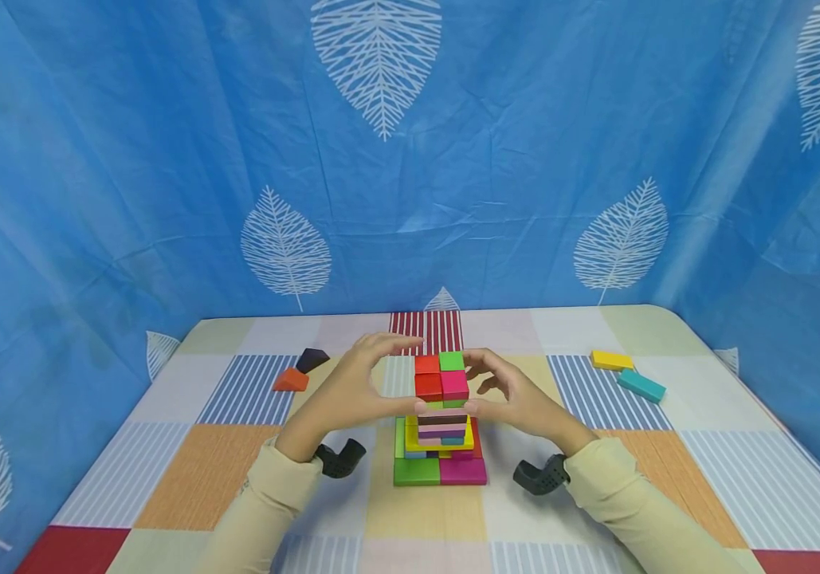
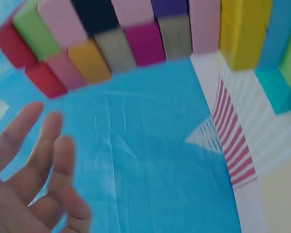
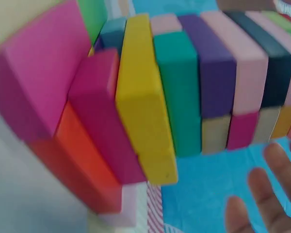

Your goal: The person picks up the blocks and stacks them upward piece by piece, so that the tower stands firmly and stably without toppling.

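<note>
A tower of colored wooden blocks (image 1: 441, 434) stands upright in the middle of the table, wide at its base and narrower above. Red, pink and green blocks form its top. My left hand (image 1: 352, 387) is at the tower's left side, thumb and fingers spread around its upper part. In the left wrist view, the fingers (image 2: 64, 162) show a gap from the blocks. On the other side, my right hand (image 1: 520, 399) has its thumb and fingertips close to the upper blocks, fingers loosely bent. Its fingers (image 3: 263, 187) appear beside the tower's rows in the right wrist view.
Orange (image 1: 291, 379) and black (image 1: 312, 359) blocks lie on the tablecloth to the left. Toward the right rear are a yellow block (image 1: 612, 360) and a teal block (image 1: 641, 385). A blue leaf-print curtain (image 1: 445, 199) hangs behind the table.
</note>
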The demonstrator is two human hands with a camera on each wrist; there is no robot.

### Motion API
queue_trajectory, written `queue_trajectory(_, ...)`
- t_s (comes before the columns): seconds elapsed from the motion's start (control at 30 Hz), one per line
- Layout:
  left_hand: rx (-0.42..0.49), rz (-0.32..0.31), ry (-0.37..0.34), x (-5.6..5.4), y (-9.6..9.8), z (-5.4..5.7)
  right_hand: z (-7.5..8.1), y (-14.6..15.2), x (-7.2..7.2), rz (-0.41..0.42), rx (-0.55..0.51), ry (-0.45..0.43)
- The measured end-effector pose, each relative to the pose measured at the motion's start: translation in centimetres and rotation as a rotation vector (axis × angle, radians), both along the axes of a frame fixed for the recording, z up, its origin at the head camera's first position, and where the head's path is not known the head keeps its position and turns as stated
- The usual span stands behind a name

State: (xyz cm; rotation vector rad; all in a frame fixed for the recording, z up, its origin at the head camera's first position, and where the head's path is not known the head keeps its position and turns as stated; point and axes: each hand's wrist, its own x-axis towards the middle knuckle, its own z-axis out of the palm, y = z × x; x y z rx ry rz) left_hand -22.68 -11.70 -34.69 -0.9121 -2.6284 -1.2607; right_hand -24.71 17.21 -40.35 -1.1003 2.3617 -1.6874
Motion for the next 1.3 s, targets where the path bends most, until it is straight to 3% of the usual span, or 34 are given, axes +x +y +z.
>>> queue_trajectory(0.27,-0.075,0.014,-0.059,-0.2,-0.4,0.2,0.6,-0.7,0.7,-0.051,-0.128,0.045)
queue_trajectory(0.7,-0.068,0.027,-0.033,-0.2,0.2,-0.3,1.0,-1.0,1.2,-0.047,-0.119,0.043)
queue_trajectory(1.3,-0.030,-0.015,-0.104,-0.5,0.1,-0.8,0.9,-0.4,0.9,-0.042,-0.056,0.031)
